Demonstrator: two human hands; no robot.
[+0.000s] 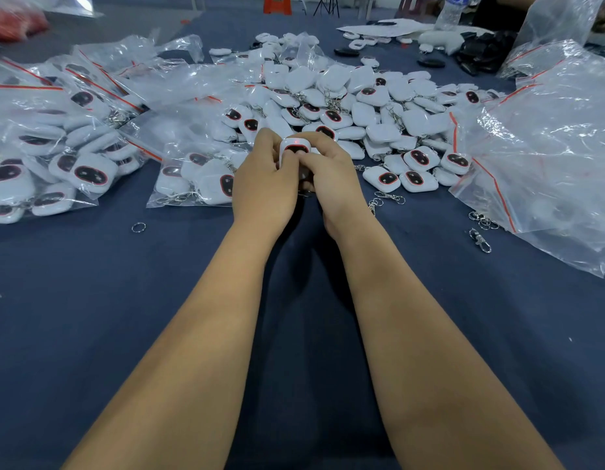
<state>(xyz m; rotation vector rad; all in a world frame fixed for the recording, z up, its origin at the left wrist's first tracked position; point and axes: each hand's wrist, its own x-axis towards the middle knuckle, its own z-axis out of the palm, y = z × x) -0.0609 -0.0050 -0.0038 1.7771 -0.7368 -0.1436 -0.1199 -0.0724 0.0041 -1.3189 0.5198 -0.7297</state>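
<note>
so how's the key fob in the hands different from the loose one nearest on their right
The held key fob is gripped by the left hand and right hand; the loose key fob lies untouched on the blue cloth. The held key fob shows a small red light lit; the loose key fob shows none. Both have white shells and red-rimmed dark panels.

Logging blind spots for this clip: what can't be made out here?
All in the head view.
Lower half of the white remote: covered by the left hand and right hand.
Red thing, top left: blurred, cut by the edge.
Clear bottle: top cut by the upper edge.
Contents of the plastic bags, right: hidden by creased, glaring film.
</note>
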